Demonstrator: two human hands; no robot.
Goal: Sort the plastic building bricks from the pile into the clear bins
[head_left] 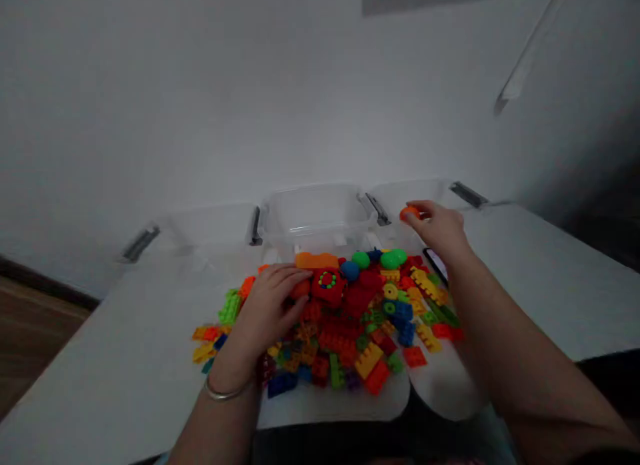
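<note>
My right hand [443,228] pinches a small orange ball [410,214] over the right clear bin [400,188]. On the left side of a heap of toy building bricks [340,338], my left hand [273,305] curls its fingers round another orange ball [301,290]. Just right of those fingertips lies a red toy cube [329,285] with a ring of coloured beads on its face. Behind it are a blue ball [350,271], a green ball [361,260] and a bright green egg-shaped toy [394,258]. Fingers partly cover both orange balls.
Three clear plastic bins with grey latches stand against the wall, among them the middle bin [320,208] and the left bin [210,225]. A phone [436,264] lies beside the heap, under my right forearm. The white table [115,345] has rounded front edges.
</note>
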